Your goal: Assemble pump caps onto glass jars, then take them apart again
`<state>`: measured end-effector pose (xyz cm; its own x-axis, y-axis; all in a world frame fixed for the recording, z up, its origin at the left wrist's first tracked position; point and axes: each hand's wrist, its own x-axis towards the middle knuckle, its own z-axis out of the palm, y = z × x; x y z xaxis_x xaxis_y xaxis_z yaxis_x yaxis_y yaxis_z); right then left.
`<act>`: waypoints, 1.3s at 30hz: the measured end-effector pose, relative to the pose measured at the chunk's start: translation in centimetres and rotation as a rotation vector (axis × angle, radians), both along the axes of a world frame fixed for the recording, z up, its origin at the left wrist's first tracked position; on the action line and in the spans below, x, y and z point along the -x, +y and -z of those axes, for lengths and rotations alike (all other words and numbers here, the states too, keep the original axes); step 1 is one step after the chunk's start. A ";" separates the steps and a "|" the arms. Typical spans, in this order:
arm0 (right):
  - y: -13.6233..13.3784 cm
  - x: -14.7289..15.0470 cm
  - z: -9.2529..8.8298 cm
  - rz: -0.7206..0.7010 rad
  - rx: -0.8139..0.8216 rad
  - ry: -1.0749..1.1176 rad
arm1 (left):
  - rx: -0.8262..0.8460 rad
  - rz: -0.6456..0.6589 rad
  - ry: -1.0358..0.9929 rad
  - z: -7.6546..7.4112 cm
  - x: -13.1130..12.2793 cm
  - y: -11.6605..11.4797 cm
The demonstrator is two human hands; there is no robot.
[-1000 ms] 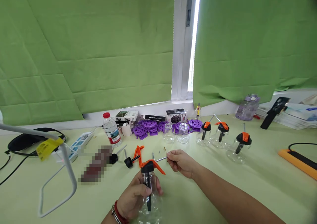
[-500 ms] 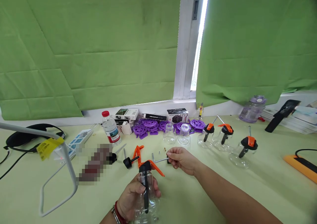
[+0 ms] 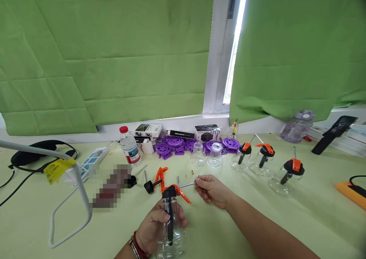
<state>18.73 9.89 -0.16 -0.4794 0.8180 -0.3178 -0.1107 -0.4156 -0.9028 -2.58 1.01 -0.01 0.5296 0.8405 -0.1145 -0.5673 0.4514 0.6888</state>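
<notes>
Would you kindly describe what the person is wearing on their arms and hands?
Both forearms are bare, with no sleeves in view. The left hand has a red band and a silvery bracelet at its wrist; the right hand wears nothing visible.

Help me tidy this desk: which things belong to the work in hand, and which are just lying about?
In hand: left hand, clear bottle, orange-and-black pump head, right hand, metal nozzle tube, loose pump parts.
Lying about: water bottle, purple plastic parts, power strip, black comb, purple jug.
</notes>
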 end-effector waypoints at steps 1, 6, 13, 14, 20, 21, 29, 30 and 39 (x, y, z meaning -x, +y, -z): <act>0.0 0.0 0.1 0.012 -0.037 0.025 | 0.002 -0.003 -0.005 0.0 0.0 0.0; -0.1 0.0 -0.2 0.041 -0.057 0.115 | 0.016 -0.025 -0.030 0.3 0.0 -0.3; -0.1 0.2 -0.2 0.036 -0.057 0.018 | -0.008 -0.015 -0.021 0.4 -0.2 -0.3; -0.1 0.2 -0.2 0.041 -0.088 0.046 | -0.013 -0.017 -0.021 0.3 -0.3 -0.3; 0.6 -0.6 0.1 0.123 -0.254 0.011 | 0.022 0.002 -0.098 0.3 0.1 -0.3; 1.1 -0.8 0.1 0.144 -0.311 -0.047 | 0.035 0.000 -0.124 0.3 0.2 -0.3; 5.4 -0.1 -0.9 0.052 -0.892 -0.935 | 0.020 -0.060 -0.173 -0.1 0.6 -0.2; 5.8 0.6 -0.8 0.018 -0.931 -0.976 | 0.022 -0.065 -0.173 -0.2 0.6 -0.2; 6.4 3.8 0.4 -0.219 -1.040 -1.225 | 0.023 -0.116 -0.189 -0.4 1.1 -0.3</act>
<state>14.88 16.31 -0.55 -0.4988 0.8657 0.0410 0.8243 0.4885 -0.2863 -3.65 0.75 0.44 0.4437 0.8952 -0.0422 -0.7343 0.3901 0.5555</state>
